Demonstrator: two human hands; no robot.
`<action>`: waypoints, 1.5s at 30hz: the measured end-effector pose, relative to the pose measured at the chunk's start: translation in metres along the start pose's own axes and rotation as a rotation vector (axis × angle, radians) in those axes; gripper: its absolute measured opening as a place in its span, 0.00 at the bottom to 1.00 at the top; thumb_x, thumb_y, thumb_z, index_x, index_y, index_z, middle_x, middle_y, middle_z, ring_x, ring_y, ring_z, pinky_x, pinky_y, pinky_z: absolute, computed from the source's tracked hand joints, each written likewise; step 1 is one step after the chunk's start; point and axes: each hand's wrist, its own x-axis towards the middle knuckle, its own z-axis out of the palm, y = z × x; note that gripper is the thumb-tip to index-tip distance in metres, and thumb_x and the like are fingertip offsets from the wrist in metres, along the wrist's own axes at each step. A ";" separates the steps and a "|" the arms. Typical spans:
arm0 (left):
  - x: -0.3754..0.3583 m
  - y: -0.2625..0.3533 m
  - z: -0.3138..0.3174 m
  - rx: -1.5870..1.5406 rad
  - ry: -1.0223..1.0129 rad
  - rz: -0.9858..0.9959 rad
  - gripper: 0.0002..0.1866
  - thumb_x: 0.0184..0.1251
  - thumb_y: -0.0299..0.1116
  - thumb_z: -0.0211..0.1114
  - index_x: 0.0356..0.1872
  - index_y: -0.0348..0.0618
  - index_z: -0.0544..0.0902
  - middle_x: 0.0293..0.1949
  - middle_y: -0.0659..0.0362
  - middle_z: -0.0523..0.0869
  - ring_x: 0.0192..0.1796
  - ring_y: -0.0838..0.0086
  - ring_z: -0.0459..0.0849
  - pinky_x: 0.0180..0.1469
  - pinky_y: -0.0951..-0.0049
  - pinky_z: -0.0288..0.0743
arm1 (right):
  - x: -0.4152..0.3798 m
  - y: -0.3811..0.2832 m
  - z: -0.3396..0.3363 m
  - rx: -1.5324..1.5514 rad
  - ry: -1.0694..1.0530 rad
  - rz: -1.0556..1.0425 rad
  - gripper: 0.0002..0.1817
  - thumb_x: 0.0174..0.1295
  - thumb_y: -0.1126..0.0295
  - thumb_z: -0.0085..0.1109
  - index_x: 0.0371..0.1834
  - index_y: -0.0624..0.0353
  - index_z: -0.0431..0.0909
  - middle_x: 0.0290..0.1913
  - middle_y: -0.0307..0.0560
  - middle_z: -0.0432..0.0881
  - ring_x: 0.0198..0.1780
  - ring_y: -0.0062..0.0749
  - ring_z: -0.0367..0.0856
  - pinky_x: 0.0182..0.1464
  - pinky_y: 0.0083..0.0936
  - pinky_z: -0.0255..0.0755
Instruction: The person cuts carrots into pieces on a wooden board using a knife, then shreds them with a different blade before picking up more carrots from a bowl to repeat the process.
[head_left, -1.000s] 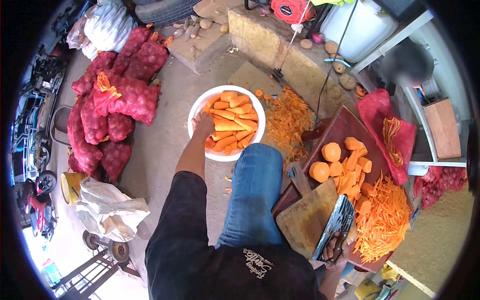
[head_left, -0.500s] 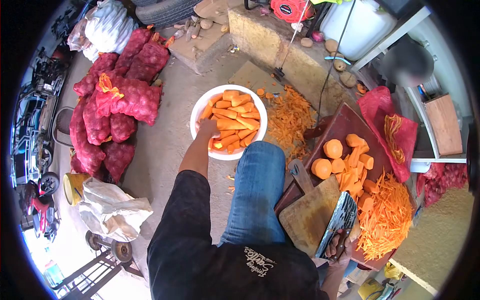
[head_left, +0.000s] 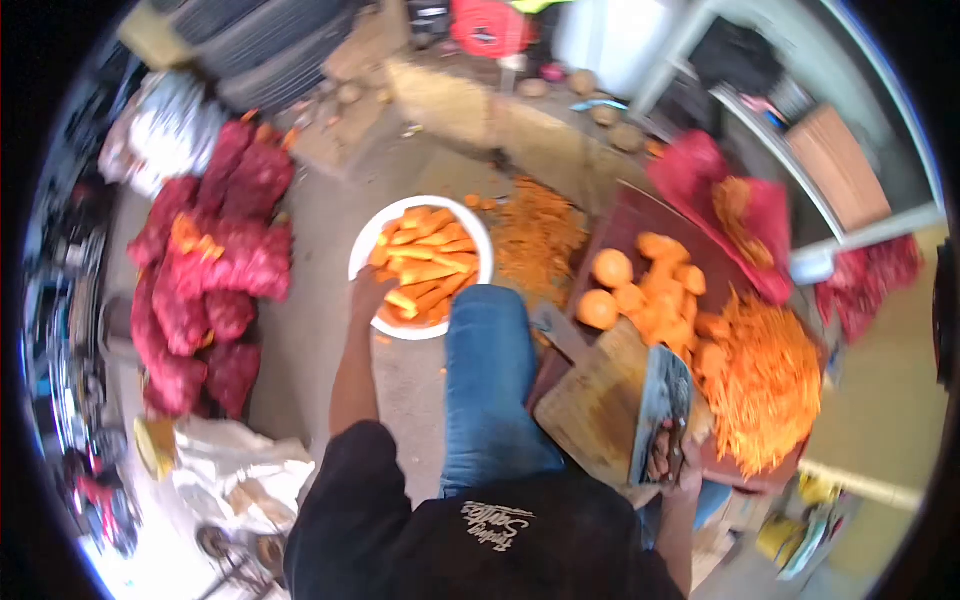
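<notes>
A white basin (head_left: 485,250) holding peeled carrots (head_left: 430,258) stands on the floor. My left hand (head_left: 373,292) is at the basin's left rim, blurred, its fingers too smeared to read. In my right hand (head_left: 672,462) is the handle of a wide cleaver (head_left: 660,400), over the right side of a wooden cutting board (head_left: 590,410). Behind the board, carrot pieces (head_left: 655,290) lie on a dark red tray (head_left: 610,235). A big heap of shredded carrot (head_left: 765,385) is at its right.
Red mesh sacks (head_left: 230,260) are piled on the left, near a white sack (head_left: 240,470). Orange peelings (head_left: 540,240) lie on the floor beyond my knee. Tyres (head_left: 270,50) are at the back left. A red mesh bag (head_left: 720,210) hangs over the tray's far edge.
The whole view has shifted and blurred. My left hand has moved from over the carrots to the basin's left rim. My right hand still has the cleaver.
</notes>
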 end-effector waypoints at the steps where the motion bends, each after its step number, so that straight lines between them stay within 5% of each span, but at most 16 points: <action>1: -0.013 0.023 -0.016 -0.260 -0.058 0.034 0.33 0.59 0.46 0.86 0.61 0.33 0.92 0.58 0.44 0.95 0.57 0.60 0.94 0.62 0.58 0.86 | -0.001 -0.001 0.001 -0.026 -0.011 0.005 0.29 0.84 0.50 0.63 0.72 0.63 0.79 0.36 0.46 0.82 0.23 0.32 0.78 0.22 0.31 0.71; 3: -0.056 0.095 -0.037 -0.151 0.198 0.113 0.29 0.64 0.41 0.86 0.58 0.29 0.91 0.48 0.46 0.97 0.46 0.63 0.94 0.53 0.60 0.88 | -0.001 -0.003 0.008 -0.070 -0.056 0.001 0.29 0.84 0.50 0.62 0.73 0.64 0.79 0.36 0.46 0.81 0.27 0.32 0.78 0.26 0.32 0.70; 8: -0.173 0.241 -0.043 -0.424 0.120 0.154 0.22 0.69 0.36 0.88 0.54 0.33 0.89 0.43 0.53 0.94 0.38 0.66 0.92 0.43 0.63 0.89 | -0.001 -0.007 0.030 -0.062 -0.104 -0.028 0.28 0.84 0.52 0.65 0.70 0.68 0.77 0.35 0.44 0.79 0.26 0.28 0.78 0.26 0.26 0.72; 11: -0.217 0.259 -0.003 -0.563 0.060 0.500 0.20 0.67 0.31 0.89 0.51 0.37 0.87 0.47 0.58 0.89 0.44 0.71 0.89 0.50 0.69 0.87 | -0.006 0.001 0.033 -0.104 -0.033 -0.055 0.26 0.85 0.54 0.64 0.69 0.68 0.77 0.35 0.43 0.80 0.24 0.24 0.76 0.25 0.22 0.70; 13: -0.274 0.320 0.003 -0.717 -0.141 0.401 0.20 0.68 0.29 0.88 0.53 0.38 0.86 0.49 0.59 0.88 0.50 0.73 0.87 0.55 0.71 0.84 | -0.011 0.006 0.031 -0.103 -0.028 -0.094 0.24 0.86 0.56 0.63 0.69 0.67 0.77 0.34 0.42 0.81 0.23 0.23 0.76 0.24 0.22 0.69; 16: -0.309 0.333 0.048 -0.816 -0.422 0.376 0.21 0.68 0.31 0.88 0.54 0.39 0.85 0.49 0.58 0.88 0.50 0.73 0.86 0.54 0.69 0.82 | -0.032 0.007 0.030 -0.116 -0.012 -0.151 0.19 0.86 0.61 0.61 0.66 0.67 0.80 0.33 0.41 0.80 0.23 0.20 0.75 0.24 0.23 0.68; 22: -0.374 0.328 0.098 -0.419 -0.439 0.812 0.24 0.65 0.33 0.86 0.56 0.39 0.84 0.52 0.48 0.81 0.56 0.52 0.82 0.61 0.55 0.77 | -0.091 -0.007 0.037 -0.663 0.194 -0.313 0.19 0.84 0.72 0.61 0.72 0.68 0.79 0.30 0.35 0.77 0.23 0.11 0.68 0.25 0.17 0.61; 24: -0.380 0.325 0.101 -0.289 -0.432 0.948 0.24 0.64 0.33 0.86 0.56 0.40 0.83 0.53 0.47 0.81 0.56 0.49 0.81 0.61 0.53 0.76 | -0.103 -0.001 0.029 -0.930 0.251 -0.412 0.25 0.82 0.73 0.65 0.77 0.73 0.75 0.48 0.54 0.90 0.46 0.40 0.89 0.54 0.34 0.84; 26: -0.379 0.325 0.098 -0.249 -0.411 1.005 0.25 0.62 0.30 0.85 0.57 0.39 0.84 0.53 0.47 0.80 0.56 0.48 0.80 0.61 0.52 0.75 | -0.118 -0.011 0.052 -1.047 0.265 -0.479 0.26 0.82 0.73 0.65 0.78 0.73 0.74 0.55 0.61 0.92 0.56 0.44 0.92 0.63 0.40 0.84; 27: -0.376 0.325 0.097 -0.247 -0.400 1.039 0.24 0.63 0.29 0.85 0.57 0.38 0.84 0.53 0.47 0.80 0.56 0.50 0.80 0.61 0.54 0.76 | -0.119 -0.007 0.055 -1.076 0.225 -0.644 0.27 0.81 0.71 0.67 0.78 0.70 0.75 0.59 0.69 0.91 0.59 0.49 0.95 0.61 0.42 0.85; 34: -0.371 0.324 0.094 -0.289 -0.364 1.057 0.22 0.57 0.28 0.86 0.53 0.37 0.90 0.50 0.49 0.81 0.52 0.53 0.78 0.58 0.55 0.74 | -0.127 -0.015 0.083 -1.235 0.091 -0.349 0.27 0.81 0.71 0.67 0.79 0.69 0.75 0.61 0.67 0.90 0.64 0.59 0.92 0.65 0.42 0.84; 40: -0.370 0.329 0.089 -0.255 -0.384 1.118 0.22 0.59 0.26 0.85 0.54 0.36 0.89 0.51 0.47 0.81 0.53 0.52 0.78 0.57 0.55 0.74 | -0.120 -0.009 0.093 -1.334 0.149 -0.286 0.29 0.80 0.68 0.67 0.79 0.63 0.71 0.52 0.73 0.89 0.54 0.75 0.90 0.53 0.59 0.85; 45: -0.367 0.325 0.090 -0.289 -0.444 1.066 0.22 0.60 0.25 0.85 0.55 0.35 0.89 0.52 0.46 0.80 0.54 0.50 0.79 0.58 0.55 0.74 | -0.106 -0.004 0.094 -1.367 0.126 -0.342 0.25 0.79 0.67 0.66 0.74 0.61 0.71 0.44 0.72 0.89 0.47 0.76 0.90 0.47 0.64 0.84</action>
